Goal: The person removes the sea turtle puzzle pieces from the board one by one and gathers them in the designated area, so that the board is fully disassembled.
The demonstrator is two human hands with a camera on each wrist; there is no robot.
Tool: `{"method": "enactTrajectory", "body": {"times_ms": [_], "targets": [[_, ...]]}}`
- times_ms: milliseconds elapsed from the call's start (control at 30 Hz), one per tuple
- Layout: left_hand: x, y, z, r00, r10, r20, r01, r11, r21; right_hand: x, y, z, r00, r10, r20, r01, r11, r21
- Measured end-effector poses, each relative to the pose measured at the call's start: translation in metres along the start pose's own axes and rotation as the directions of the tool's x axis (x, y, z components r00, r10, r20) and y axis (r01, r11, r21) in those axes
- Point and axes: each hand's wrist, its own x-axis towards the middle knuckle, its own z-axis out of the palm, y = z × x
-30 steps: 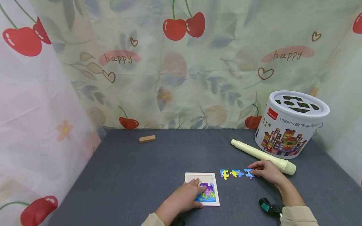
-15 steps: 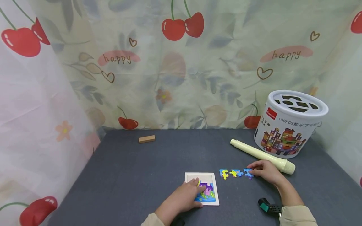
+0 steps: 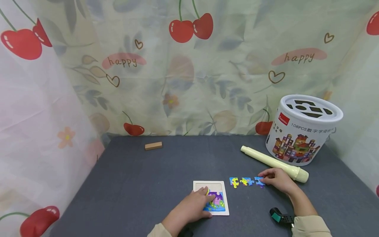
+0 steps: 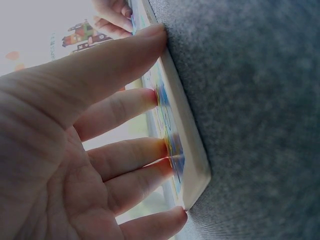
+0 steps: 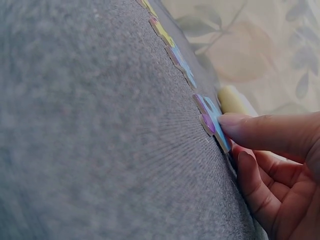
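Note:
My left hand (image 3: 193, 204) rests with spread fingers on a white-framed jigsaw board (image 3: 227, 204), which lies on the dark table. In the left wrist view, the thumb touches the frame's pale edge (image 4: 187, 137) and the other fingertips press on the picture side. Part of the purple, green and blue picture is covered by this hand. My right hand (image 3: 279, 181) pinches a blue puzzle piece (image 3: 259, 180), its thumb on the piece (image 5: 214, 120) in the right wrist view. Left of it lie a yellow-and-blue piece (image 3: 246, 181) and a mostly yellow piece (image 3: 235, 181).
A pale yellow microphone-shaped object (image 3: 272, 162) lies just behind my right hand. Farther back right stands a white lidded bucket (image 3: 302, 131). A small wooden block (image 3: 153, 145) is at the back left, and a black-and-teal strap (image 3: 279, 216) is near my right forearm. Patterned cloth closes the back.
The head view shifts very slightly. Both hands, the board and the puzzle pieces keep their places.

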Motion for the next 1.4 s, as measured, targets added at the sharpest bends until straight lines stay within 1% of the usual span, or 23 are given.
{"method": "enactTrajectory", "body": {"times_ms": [267,533,633,767,867,933,1000,1067,1267,1400], "targets": [[-0.001,0.0,0.0,1.0,0.01,-0.02,-0.009,1.0,0.013,0.002,0.001,0.002,1.0,-0.012,-0.027,0.012,1.0,-0.028],[-0.001,0.001,-0.001,1.0,0.0,-0.004,0.0,1.0,0.005,-0.002,0.0,0.003,0.999,-0.002,-0.037,-0.001,0.998,-0.063],[-0.001,0.0,-0.001,1.0,0.014,-0.007,-0.014,1.0,0.005,-0.002,0.001,0.002,0.999,0.008,-0.034,-0.01,0.999,-0.044],[-0.003,-0.006,-0.003,0.998,0.052,-0.022,-0.053,0.998,-0.037,-0.002,0.001,0.001,0.999,0.019,-0.032,-0.019,1.0,0.002],[-0.005,-0.015,-0.007,0.998,0.054,-0.027,-0.056,0.993,-0.102,-0.001,-0.002,0.002,0.999,0.011,-0.048,-0.011,1.0,-0.003],[-0.006,-0.021,-0.011,0.999,0.039,-0.019,-0.041,0.989,-0.145,0.0,-0.006,0.003,0.998,-0.002,-0.059,0.0,1.0,-0.03],[-0.006,-0.027,-0.014,1.0,0.001,-0.006,-0.002,0.983,-0.186,0.001,-0.011,0.006,0.997,-0.006,-0.071,0.003,0.999,-0.046],[-0.006,-0.032,-0.015,1.0,-0.019,0.005,0.019,0.978,-0.207,0.002,-0.017,0.01,0.998,-0.024,-0.06,0.021,0.999,-0.049],[-0.005,-0.04,-0.013,0.999,-0.029,0.033,0.036,0.971,-0.238,0.008,-0.045,0.026,0.994,-0.104,0.015,0.105,0.994,-0.038],[-0.004,-0.042,-0.012,0.998,-0.04,0.052,0.053,0.964,-0.26,0.016,-0.067,0.043,0.982,-0.168,0.085,0.17,0.985,-0.021]]}}
